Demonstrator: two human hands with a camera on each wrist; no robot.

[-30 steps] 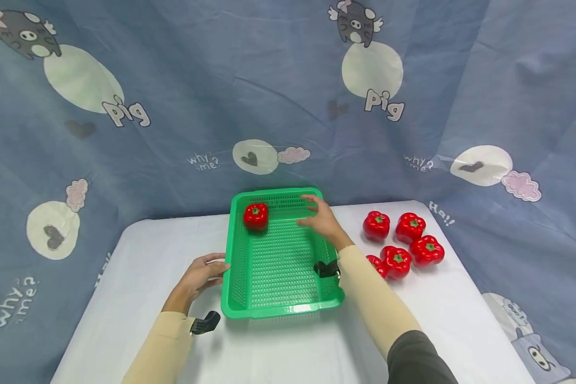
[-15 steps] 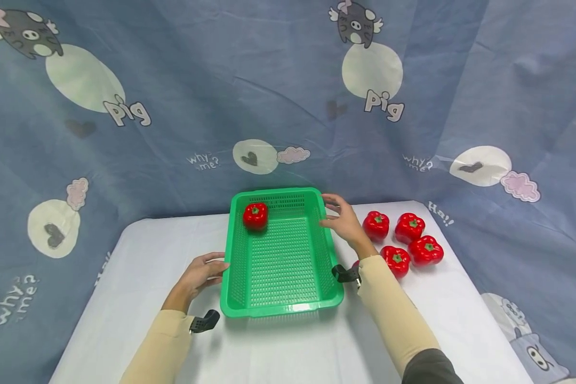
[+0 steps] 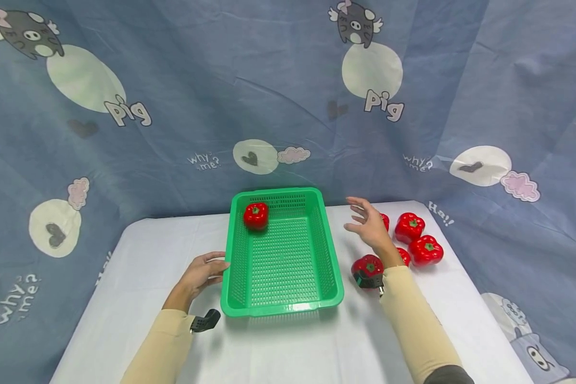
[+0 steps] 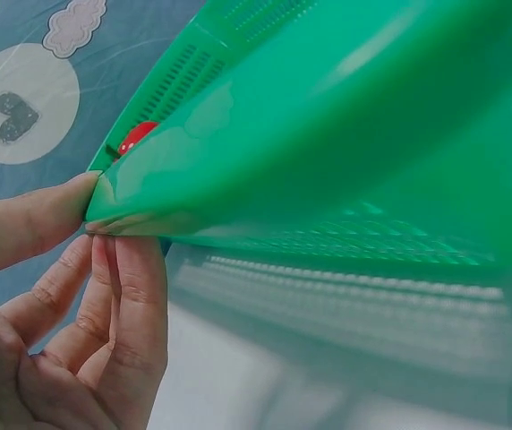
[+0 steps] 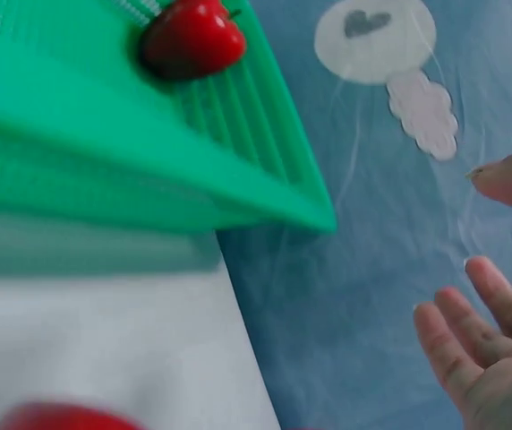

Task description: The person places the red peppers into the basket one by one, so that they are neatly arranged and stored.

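Observation:
A green plastic basket stands on the table with one red bell pepper in its far left corner. At its left rim is my left hand; the left wrist view shows the thumb above the basket's edge and fingertips below, pinching it. My right hand is in the air right of the basket, fingers spread and slightly bent, holding nothing. Beneath and beside the right arm lie several red bell peppers, including a near one partly behind the wrist camera and one mostly hidden by the hand.
Two more bell peppers, a back one and a right one, sit near the right edge of the white-covered table. A blue printed cloth hangs behind the table.
My right hand has moved right, from over the basket's far right part, past its rim, to beside the loose bell peppers. The left hand, basket and the pepper in it stay put.

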